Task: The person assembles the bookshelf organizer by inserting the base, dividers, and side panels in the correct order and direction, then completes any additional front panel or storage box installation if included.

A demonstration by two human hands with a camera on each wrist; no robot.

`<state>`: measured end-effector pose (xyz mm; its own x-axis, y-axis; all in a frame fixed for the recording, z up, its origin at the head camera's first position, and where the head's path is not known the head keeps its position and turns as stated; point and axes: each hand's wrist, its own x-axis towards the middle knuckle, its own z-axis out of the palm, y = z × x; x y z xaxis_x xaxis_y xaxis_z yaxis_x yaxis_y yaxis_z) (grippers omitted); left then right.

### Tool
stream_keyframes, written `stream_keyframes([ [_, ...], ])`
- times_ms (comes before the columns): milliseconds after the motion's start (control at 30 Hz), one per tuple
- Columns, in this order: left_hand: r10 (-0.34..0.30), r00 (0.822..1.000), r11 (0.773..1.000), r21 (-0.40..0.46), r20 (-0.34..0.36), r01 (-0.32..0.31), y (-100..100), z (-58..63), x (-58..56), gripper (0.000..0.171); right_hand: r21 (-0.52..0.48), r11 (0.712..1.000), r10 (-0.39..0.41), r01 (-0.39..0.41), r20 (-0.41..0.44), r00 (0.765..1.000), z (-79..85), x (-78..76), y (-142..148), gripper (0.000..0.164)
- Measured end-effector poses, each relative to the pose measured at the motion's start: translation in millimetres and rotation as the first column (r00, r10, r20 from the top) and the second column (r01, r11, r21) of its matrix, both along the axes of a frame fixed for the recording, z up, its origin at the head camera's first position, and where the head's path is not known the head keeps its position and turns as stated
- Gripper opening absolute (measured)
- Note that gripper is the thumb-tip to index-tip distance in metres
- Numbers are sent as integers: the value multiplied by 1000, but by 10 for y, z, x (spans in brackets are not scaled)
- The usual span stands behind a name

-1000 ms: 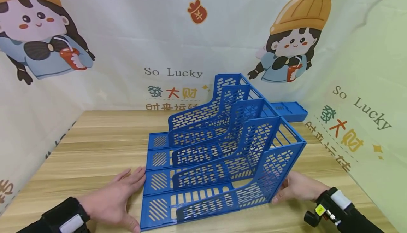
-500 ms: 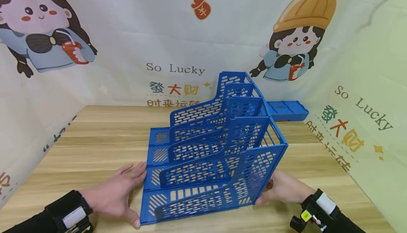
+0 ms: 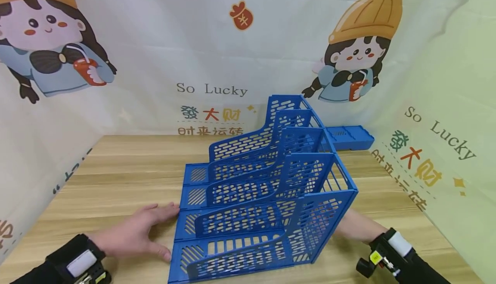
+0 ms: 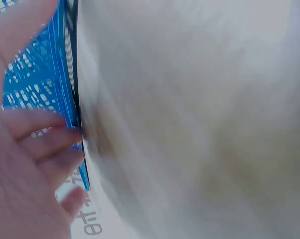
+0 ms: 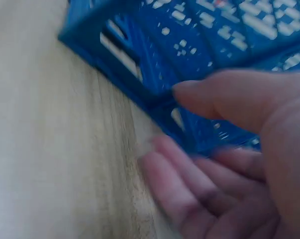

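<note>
A blue plastic file rack (image 3: 248, 221) stands on the table, with several perforated upright dividers on a slotted base (image 3: 192, 256). My left hand (image 3: 133, 234) rests at the base's left edge, fingers extended and thumb by the near corner. In the left wrist view, the left fingertips (image 4: 72, 137) lie along the blue edge. Beyond the rack's right side, my right hand (image 3: 354, 225) is partly hidden in the head view. The right wrist view shows that hand's thumb (image 5: 204, 97) over the rack's blue edge, its loosely bent fingers below, slightly blurred.
A flat blue plastic piece (image 3: 350, 137) lies behind the rack at the back right, near the wall. Printed cloth (image 3: 155, 51) hangs behind and beside the wood-grain table (image 3: 128, 159).
The rack's dividers and back have slid left over the base, with my right hand following. That hand then passed further behind the rack. My left hand stayed at the base edge.
</note>
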<state>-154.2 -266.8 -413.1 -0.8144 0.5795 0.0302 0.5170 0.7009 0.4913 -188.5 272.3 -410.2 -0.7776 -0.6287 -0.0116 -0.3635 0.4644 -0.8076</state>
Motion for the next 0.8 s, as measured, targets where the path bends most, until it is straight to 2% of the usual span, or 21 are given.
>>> stream_keyframes([
  [33,11,1000,1000,-8,-11,-11,-7,14,-44,116,36,999,-32,35,-60,998,-12,-23,4,31],
  [100,33,999,998,-49,-20,-34,-3,32,-126,120,65,995,-64,72,-116,991,-46,-69,0,26],
  [200,39,998,996,-86,48,-35,7,40,-213,125,75,993,-75,86,-136,988,-100,-112,6,26],
  [300,36,995,996,-82,95,-28,6,47,-248,126,61,994,-85,92,-104,991,-115,-137,-8,25],
  [367,25,996,997,-75,88,-19,1,57,-257,124,44,994,-93,96,-75,993,-102,-142,-15,24],
  [500,0,998,998,-63,70,5,9,69,-260,121,66,985,-158,160,-32,987,-83,-107,10,20],
  [600,-8,998,998,-64,58,12,32,57,-256,121,94,978,-181,184,-38,983,-97,-75,42,17],
  [733,0,999,997,-75,35,2,66,47,-261,121,24,987,-158,158,-20,987,-129,-101,43,15],
  [800,3,999,997,-80,35,0,86,46,-271,121,-1,989,-151,151,-35,988,-217,-176,94,16],
])
